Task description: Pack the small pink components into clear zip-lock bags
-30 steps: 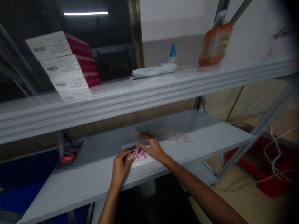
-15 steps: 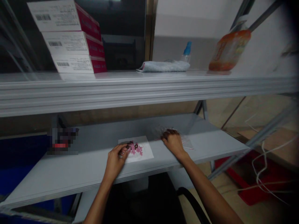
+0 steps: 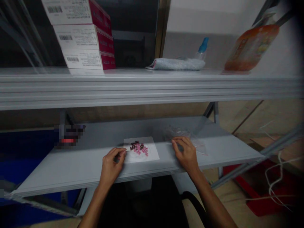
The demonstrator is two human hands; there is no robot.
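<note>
A white sheet (image 3: pixel 152 155) lies on the lower shelf with small pink pieces (image 3: pixel 143 150) and several dark, tube-like pieces (image 3: pixel 133 147) heaped on it. At the sheet's left edge is my left hand (image 3: pixel 112 164), its thumb and index finger pinched together; whatever is between the tips is too small to make out. To the right of the sheet, my right hand (image 3: pixel 187 155) hovers in front of clear plastic bags (image 3: pixel 200 147) with thumb and fingers drawn together. I cannot see what they hold, if anything.
Above runs a thick shelf edge (image 3: pixel 142 90). It carries stacked white-and-pink boxes (image 3: pixel 80 58), a folded cloth (image 3: pixel 175 64), a blue-capped spray bottle (image 3: pixel 202 49) and an orange-labelled bottle (image 3: pixel 251 47). A pixelated item (image 3: pixel 68 136) sits at left; white cables (image 3: pixel 270 177) hang at right.
My left hand has drawn back from the heap to the sheet's left edge. My right hand has come off the plastic bags toward me. The view has shifted slightly.
</note>
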